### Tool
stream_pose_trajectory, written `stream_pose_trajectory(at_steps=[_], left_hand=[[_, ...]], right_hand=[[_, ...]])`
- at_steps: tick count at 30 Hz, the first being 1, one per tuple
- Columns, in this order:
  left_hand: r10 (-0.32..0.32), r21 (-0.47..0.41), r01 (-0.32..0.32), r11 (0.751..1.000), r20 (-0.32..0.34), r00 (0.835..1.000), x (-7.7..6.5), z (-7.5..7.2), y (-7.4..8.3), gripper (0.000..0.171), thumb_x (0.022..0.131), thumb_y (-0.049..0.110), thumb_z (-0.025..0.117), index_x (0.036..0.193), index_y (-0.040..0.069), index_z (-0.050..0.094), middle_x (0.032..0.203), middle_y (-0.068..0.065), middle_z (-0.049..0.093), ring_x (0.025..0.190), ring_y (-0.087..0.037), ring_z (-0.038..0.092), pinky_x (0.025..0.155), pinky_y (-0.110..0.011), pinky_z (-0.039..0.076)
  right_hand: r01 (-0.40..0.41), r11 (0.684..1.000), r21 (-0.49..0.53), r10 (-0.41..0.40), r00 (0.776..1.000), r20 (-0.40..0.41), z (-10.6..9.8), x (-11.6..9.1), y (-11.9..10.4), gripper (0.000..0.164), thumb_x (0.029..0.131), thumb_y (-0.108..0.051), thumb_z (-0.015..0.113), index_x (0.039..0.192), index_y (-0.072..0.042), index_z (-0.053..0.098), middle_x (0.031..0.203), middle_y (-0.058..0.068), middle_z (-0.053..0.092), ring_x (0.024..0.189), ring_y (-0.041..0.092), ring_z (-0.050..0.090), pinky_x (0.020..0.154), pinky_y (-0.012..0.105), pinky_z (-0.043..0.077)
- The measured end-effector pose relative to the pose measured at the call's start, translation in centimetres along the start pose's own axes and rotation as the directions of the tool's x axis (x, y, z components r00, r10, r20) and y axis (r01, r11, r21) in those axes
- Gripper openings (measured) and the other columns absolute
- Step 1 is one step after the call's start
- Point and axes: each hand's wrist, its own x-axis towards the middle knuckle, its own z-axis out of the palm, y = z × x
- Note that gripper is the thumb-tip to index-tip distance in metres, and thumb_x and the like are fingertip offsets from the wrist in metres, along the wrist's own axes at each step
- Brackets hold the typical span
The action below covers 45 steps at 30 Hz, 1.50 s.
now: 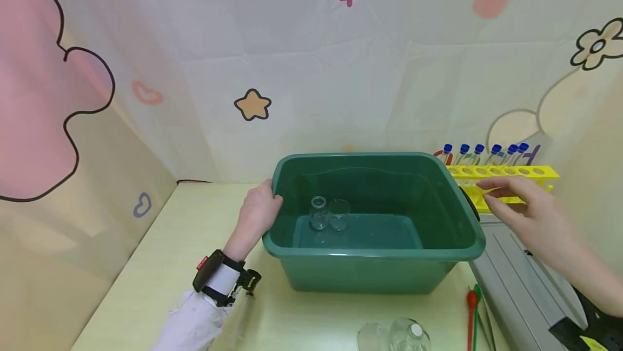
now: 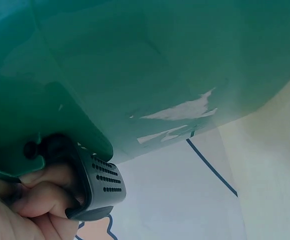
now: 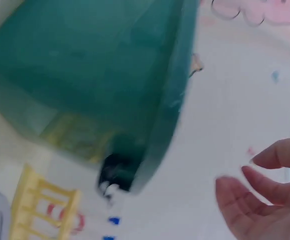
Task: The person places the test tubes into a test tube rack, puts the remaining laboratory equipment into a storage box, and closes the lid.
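Left hand [image 1: 257, 207] gripping the black handle [image 2: 107, 186] of a rectangular green plastic tub [image 1: 360, 274], right hand [image 1: 540, 218] relaxed near a yellow rack [image 1: 503, 170]

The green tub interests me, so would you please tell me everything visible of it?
The tub is deep, open-topped and green, apparently plastic, with rounded corners and a broad rim. Its left handle, grey and black with rows of small holes, is gripped by the left hand; a black handle shows at the right end, with the right hand near but apart. Torn whitish patches mark the outer wall. It sits upright, seemingly on the table, with two clear vessels inside towards the left.
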Motion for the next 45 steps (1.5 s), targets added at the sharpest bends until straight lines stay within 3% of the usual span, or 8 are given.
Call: stream_pose_trajectory(at_steps=[2, 6, 9, 12, 17, 22, 25, 45], left_hand=[[0.008, 0.003, -0.008, 1.0, -0.001, 1.0, 0.0, 0.0, 0.0, 0.012, 0.086, 0.006, 0.048, 0.092, -0.002, 0.053, 0.083, -0.017, 0.059, 0.068, -0.027, 0.06, 0.054, -0.038, 0.05], [0.016, -0.004, -0.016, 1.0, -0.003, 1.0, 0.0, -0.1, -0.1, 0.011, 0.086, 0.006, 0.048, 0.092, -0.002, 0.052, 0.083, -0.017, 0.058, 0.069, -0.027, 0.061, 0.055, -0.037, 0.051], [0.016, -0.018, -0.016, 1.0, -0.001, 1.0, 0.0, -0.2, -0.1, 0.01, 0.086, 0.005, 0.048, 0.092, -0.002, 0.052, 0.082, -0.016, 0.059, 0.069, -0.026, 0.061, 0.056, -0.037, 0.051], [0.02, -0.031, -0.02, 0.999, -0.003, 1.0, 0.0, -0.2, -0.1, 0.009, 0.086, 0.005, 0.048, 0.09, -0.002, 0.053, 0.081, -0.015, 0.058, 0.069, -0.026, 0.06, 0.057, -0.037, 0.051], [0.029, -0.041, -0.029, 0.999, -0.003, 1.0, -0.1, -0.2, -0.1, 0.009, 0.086, 0.004, 0.048, 0.09, -0.002, 0.053, 0.081, -0.015, 0.058, 0.071, -0.026, 0.061, 0.059, -0.038, 0.051], [0.035, -0.049, -0.035, 0.998, 0.006, 0.999, -0.1, -0.2, 0.0, 0.01, 0.086, 0.003, 0.048, 0.091, -0.003, 0.053, 0.081, -0.016, 0.059, 0.071, -0.027, 0.062, 0.059, -0.037, 0.051], [0.033, -0.05, -0.033, 0.998, 0.008, 0.999, -0.1, -0.1, 0.0, 0.01, 0.086, 0.003, 0.048, 0.091, -0.003, 0.053, 0.081, -0.016, 0.059, 0.071, -0.027, 0.062, 0.059, -0.038, 0.051], [0.023, -0.038, -0.023, 0.999, 0.013, 1.0, -0.2, -0.1, 0.0, 0.013, 0.086, 0.004, 0.048, 0.095, -0.004, 0.053, 0.086, -0.018, 0.06, 0.07, -0.028, 0.062, 0.057, -0.038, 0.051]], right_hand=[[0.062, 0.998, 0.013, -0.061, 0.998, -0.035, -0.1, -0.8, -1.2, 0.021, 0.085, 0.005, 0.058, 0.106, 0.002, 0.057, 0.098, 0.015, 0.057, 0.082, -0.003, 0.048, 0.065, 0.005, 0.039], [0.248, 0.968, 0.051, -0.248, 0.969, -0.003, 0.6, -2.2, -3.6, 0.024, 0.078, 0.006, 0.065, 0.097, -0.009, 0.061, 0.085, 0.0, 0.062, 0.072, 0.001, 0.055, 0.062, 0.01, 0.043], [0.426, 0.89, 0.162, -0.441, 0.895, 0.068, 1.9, -3.0, -4.5, 0.03, 0.077, 0.006, 0.067, 0.098, -0.015, 0.061, 0.085, -0.007, 0.061, 0.069, 0.005, 0.057, 0.06, 0.014, 0.045], [0.485, 0.811, 0.327, -0.557, 0.811, 0.181, 3.1, -3.6, -4.8, 0.032, 0.08, 0.005, 0.065, 0.103, -0.016, 0.058, 0.091, -0.007, 0.06, 0.072, 0.007, 0.057, 0.059, 0.016, 0.046], [0.319, 0.845, 0.429, -0.503, 0.744, 0.439, 4.4, -4.3, -4.8, 0.024, 0.086, -0.005, 0.06, 0.105, -0.019, 0.056, 0.094, -0.011, 0.057, 0.077, 0.005, 0.055, 0.06, 0.021, 0.048], [0.061, 0.94, 0.337, -0.297, 0.634, 0.714, 5.3, -4.8, -4.3, 0.019, 0.089, -0.029, 0.057, 0.106, -0.021, 0.057, 0.096, -0.016, 0.053, 0.08, 0.004, 0.052, 0.065, 0.024, 0.048], [0.012, 0.96, 0.281, -0.235, 0.586, 0.776, 6.1, -5.1, -3.9, 0.026, 0.086, -0.034, 0.059, 0.108, -0.02, 0.058, 0.096, -0.017, 0.052, 0.081, 0.004, 0.051, 0.066, 0.024, 0.047], [0.081, 0.98, 0.181, -0.195, 0.55, 0.812, 10.1, -6.1, -2.3, 0.018, 0.079, -0.011, 0.069, 0.095, -0.012, 0.061, 0.083, -0.016, 0.047, 0.066, 0.002, 0.047, 0.059, 0.021, 0.044]])
